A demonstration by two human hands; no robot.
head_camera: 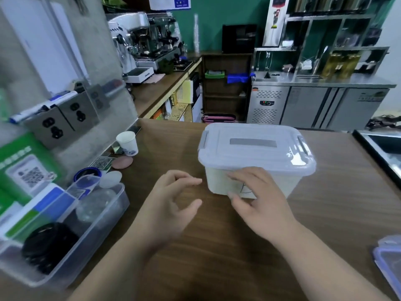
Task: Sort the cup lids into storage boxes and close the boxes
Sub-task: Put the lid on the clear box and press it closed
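Observation:
A translucent storage box (271, 183) with its grey-handled lid (256, 148) on top stands mid-counter, pale contents showing through the wall. My right hand (256, 196) rests against its near wall, fingers spread and straight. My left hand (171, 200) hovers just left of the box, fingers loosely curled, holding nothing. At the left edge an open clear box (104, 218) holds a stack of black lids (47, 244) and clear lids (95, 203).
A white paper cup (128, 143) and a pink disc (122, 162) sit near the wall at left. A blue-rimmed container lid (388, 259) lies at the right edge. A black-framed sink (382, 148) is at far right. Wooden counter (217, 246) lies in front.

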